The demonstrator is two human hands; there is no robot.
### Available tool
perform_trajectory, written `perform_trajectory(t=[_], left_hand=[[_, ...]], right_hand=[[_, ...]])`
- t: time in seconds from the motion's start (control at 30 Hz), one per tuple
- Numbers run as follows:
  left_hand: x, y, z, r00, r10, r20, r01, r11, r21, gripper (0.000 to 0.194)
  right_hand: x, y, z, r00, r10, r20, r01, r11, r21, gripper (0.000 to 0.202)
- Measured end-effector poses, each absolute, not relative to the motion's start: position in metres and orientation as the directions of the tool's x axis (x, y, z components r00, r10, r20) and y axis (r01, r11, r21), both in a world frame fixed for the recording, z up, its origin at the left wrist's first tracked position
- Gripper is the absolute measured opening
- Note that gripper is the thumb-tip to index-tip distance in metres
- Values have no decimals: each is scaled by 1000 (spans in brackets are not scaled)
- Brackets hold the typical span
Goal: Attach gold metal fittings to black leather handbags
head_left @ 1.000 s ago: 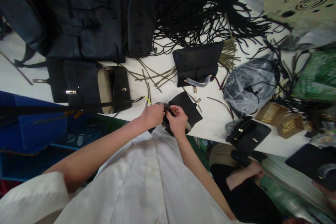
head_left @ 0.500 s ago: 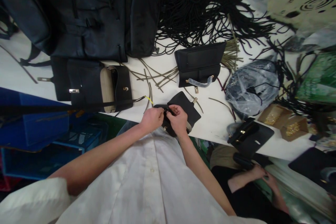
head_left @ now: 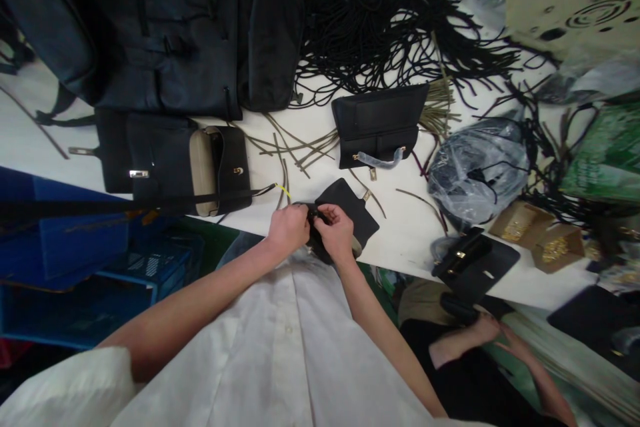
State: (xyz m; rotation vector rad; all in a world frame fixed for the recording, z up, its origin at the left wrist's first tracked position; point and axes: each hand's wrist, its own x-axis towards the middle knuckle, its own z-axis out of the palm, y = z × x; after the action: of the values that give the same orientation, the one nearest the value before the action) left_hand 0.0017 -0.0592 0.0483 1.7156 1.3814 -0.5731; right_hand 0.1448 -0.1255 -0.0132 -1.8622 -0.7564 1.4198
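Note:
A small black handbag (head_left: 349,215) lies at the table's front edge against my white shirt, its flap with a metal clasp plate folded out to the right. My left hand (head_left: 289,228) is closed at the bag's top edge, gripping a black part there. Beside it my right hand (head_left: 336,230) pinches the same part, thumb and fingers together. The fingers cover most of what they grip, so its exact shape is hidden. Just beyond lies another black handbag (head_left: 377,125), its handle wrapped in clear plastic.
On the left sit an open black handbag (head_left: 173,160) and a large black backpack (head_left: 165,33). Black cords (head_left: 360,13) are heaped at the back. A plastic-wrapped bundle (head_left: 480,167) and cardboard boxes (head_left: 553,250) of small gold parts are on the right. A co-worker's hands (head_left: 483,330) are at lower right.
Both hands stay at the bag's top edge and have drawn slightly closer together over the black part. The co-worker's farther hand has opened and moved a little.

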Motion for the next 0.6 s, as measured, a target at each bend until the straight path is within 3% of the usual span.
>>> perform_trajectory(t=[0.3, 0.6], left_hand=[[-6, -55, 31, 415, 464, -783, 906, -129, 403, 29], [-19, -23, 19, 574, 356, -738, 819, -231, 525, 12]], right_hand=[[154, -119, -13, 184, 798, -574, 94, -595, -798, 24], [152, -117, -16, 176, 784, -596, 90, -615, -783, 26]])
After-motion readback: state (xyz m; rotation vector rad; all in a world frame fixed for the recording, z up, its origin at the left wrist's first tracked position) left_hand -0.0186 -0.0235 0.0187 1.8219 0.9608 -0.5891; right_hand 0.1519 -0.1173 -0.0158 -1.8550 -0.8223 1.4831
